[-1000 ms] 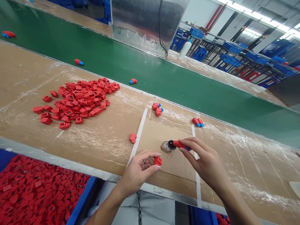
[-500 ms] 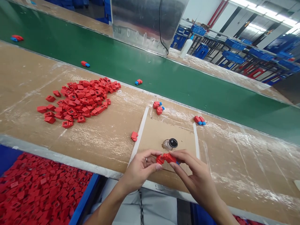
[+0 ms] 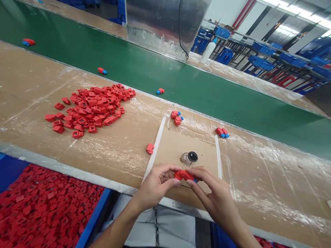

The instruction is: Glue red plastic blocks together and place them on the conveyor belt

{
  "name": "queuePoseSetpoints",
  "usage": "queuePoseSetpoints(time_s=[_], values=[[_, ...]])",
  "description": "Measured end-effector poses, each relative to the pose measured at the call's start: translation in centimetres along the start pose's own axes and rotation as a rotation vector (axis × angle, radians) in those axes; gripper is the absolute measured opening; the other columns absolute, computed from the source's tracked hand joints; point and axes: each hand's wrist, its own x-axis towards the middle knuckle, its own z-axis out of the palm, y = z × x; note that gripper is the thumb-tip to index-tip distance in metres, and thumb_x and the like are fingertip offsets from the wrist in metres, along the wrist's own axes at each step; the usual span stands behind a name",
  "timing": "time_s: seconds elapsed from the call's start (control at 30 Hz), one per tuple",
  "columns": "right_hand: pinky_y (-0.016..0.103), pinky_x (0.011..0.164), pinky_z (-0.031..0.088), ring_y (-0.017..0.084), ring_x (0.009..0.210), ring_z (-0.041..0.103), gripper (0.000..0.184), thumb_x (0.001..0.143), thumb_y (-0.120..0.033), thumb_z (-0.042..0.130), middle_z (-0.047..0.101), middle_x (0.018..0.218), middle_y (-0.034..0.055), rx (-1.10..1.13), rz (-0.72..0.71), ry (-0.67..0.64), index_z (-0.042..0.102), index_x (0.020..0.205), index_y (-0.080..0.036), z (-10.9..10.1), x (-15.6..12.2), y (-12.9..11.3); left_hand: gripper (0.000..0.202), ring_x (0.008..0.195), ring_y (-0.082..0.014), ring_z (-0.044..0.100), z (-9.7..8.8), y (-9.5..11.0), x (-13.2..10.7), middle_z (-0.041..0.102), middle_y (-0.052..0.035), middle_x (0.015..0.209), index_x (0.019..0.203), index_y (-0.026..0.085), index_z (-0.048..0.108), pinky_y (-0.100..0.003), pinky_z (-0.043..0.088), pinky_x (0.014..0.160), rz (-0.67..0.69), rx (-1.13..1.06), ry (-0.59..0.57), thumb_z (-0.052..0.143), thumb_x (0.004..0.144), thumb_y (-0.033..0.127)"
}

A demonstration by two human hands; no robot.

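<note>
At the table's near edge, my left hand (image 3: 154, 186) pinches a small red plastic piece (image 3: 178, 174) between thumb and fingers. My right hand (image 3: 218, 193) grips another red plastic piece (image 3: 188, 175), with a bit of blue showing by its fingertips. The two pieces touch end to end; how they join is hidden by the fingers. Just beyond them stands a small round clear container (image 3: 185, 158) with a black round top (image 3: 192, 156). A single red piece (image 3: 150, 148) lies to the left, beside a white tape strip (image 3: 157, 148).
A heap of red pieces (image 3: 93, 106) covers part of the table at left. Red-and-blue pieces sit in pairs (image 3: 222, 132) near the green belt (image 3: 201, 86), and several ride on it. Below left is a blue bin (image 3: 95, 213) full of red pieces. A metal panel (image 3: 162, 31) rises behind.
The red pieces in my two hands have come closer together, closing the gap between them. The pieces on the green belt have shifted to the right.
</note>
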Motion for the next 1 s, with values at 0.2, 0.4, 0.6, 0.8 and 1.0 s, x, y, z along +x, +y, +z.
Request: queuePoseSetpoints(time_s=[0.2,0.4,0.6,0.8,1.0], values=[[0.026,0.075,0.051,0.017,0.089,0.063,0.013,0.096,-0.015,0.054,0.062,0.099,0.0065,0.002,-0.016,-0.021,0.062,0.105,-0.021,0.8,-0.6,0.3,0.022,0.083,-0.0173,0.066,-0.1,-0.1,0.1,0.073,-0.0063,0.087,0.104,0.015,0.07,-0.028,0.051,0.079,-0.036,0.002,-0.014,0.066,0.082,0.015],[0.024,0.071,0.05,0.016,0.085,0.063,0.015,0.097,-0.014,0.051,0.061,0.099,0.0061,0.049,-0.011,-0.092,0.062,0.105,-0.021,0.9,-0.9,0.6,0.021,0.077,-0.0145,0.064,-0.4,-0.4,0.1,0.071,-0.0039,0.083,0.099,0.015,0.07,-0.026,0.05,0.075,-0.097,-0.001,-0.022,0.063,0.08,0.01],[0.026,0.072,0.052,0.018,0.086,0.064,0.016,0.099,-0.017,0.047,0.062,0.098,0.0074,0.066,-0.004,-0.145,0.063,0.103,-0.021,0.7,-0.7,0.5,0.019,0.075,-0.0142,0.064,-0.4,-0.3,0.2,0.07,-0.0037,0.081,0.098,0.014,0.069,-0.026,0.05,0.073,-0.125,0.005,-0.035,0.064,0.08,0.012],[0.028,0.079,0.053,0.019,0.094,0.063,0.012,0.098,-0.017,0.051,0.063,0.102,0.0078,0.041,0.021,0.012,0.059,0.106,-0.021,1.3,-1.2,0.8,0.029,0.076,-0.015,0.063,-0.1,-0.1,0.3,0.068,-0.0031,0.08,0.11,0.015,0.066,-0.027,0.05,0.076,-0.075,0.04,0.005,0.068,0.082,0.021],[0.029,0.079,0.052,0.02,0.096,0.061,0.022,0.097,-0.013,0.05,0.061,0.105,0.0092,-0.003,0.002,0.094,0.058,0.116,-0.022,1.5,-2.1,0.6,0.025,0.055,-0.0099,0.05,0.4,0.5,0.2,0.054,0.0035,0.065,0.108,0.016,0.067,-0.021,0.041,0.053,-0.067,0.227,-0.039,0.063,0.086,0.028]])
